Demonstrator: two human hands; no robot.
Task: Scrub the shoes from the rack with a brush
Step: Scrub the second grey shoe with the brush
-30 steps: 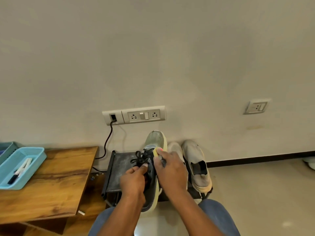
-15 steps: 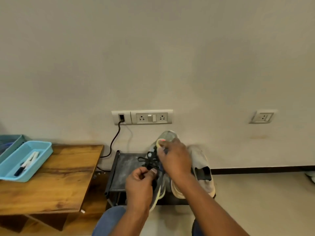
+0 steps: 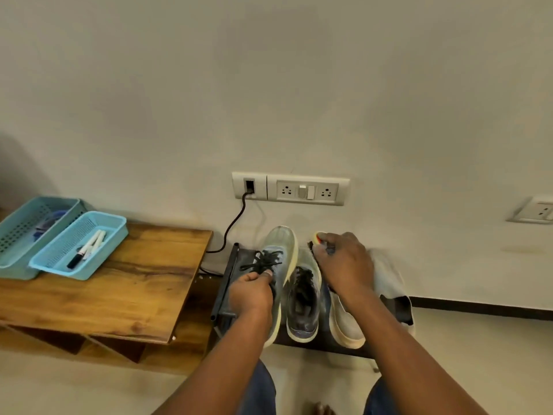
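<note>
The left hand (image 3: 250,292) grips a grey-green laced shoe (image 3: 279,259) at its collar, thumb by the black laces, holding it toe-up against the wall over the left end of the dark shoe rack (image 3: 229,280). The right hand (image 3: 344,265) is curled round a brush (image 3: 317,241), only its yellow-and-red tip and a fringe of dark bristles showing past the fingers; it hangs just beside the held shoe, apart from it, over the shoes that lie on the rack. Those are a dark laced shoe (image 3: 302,301) in the middle, a pale slip-on (image 3: 344,322) next to it, and another pale one (image 3: 387,280) partly hidden behind the wrist. Left of the rack stands a wooden counter (image 3: 125,289) carrying two blue baskets (image 3: 80,244), the nearer with markers in it; a black cable (image 3: 232,229) drops from the wall socket (image 3: 290,188) down behind the rack. The grip on the held shoe is narrow and high, so a hard stroke could, I judge, twist it out of the fingers or knock the shoes below off the rack. Loose laces may snag in the bristles, and a wide sweep could catch the cable.
</note>
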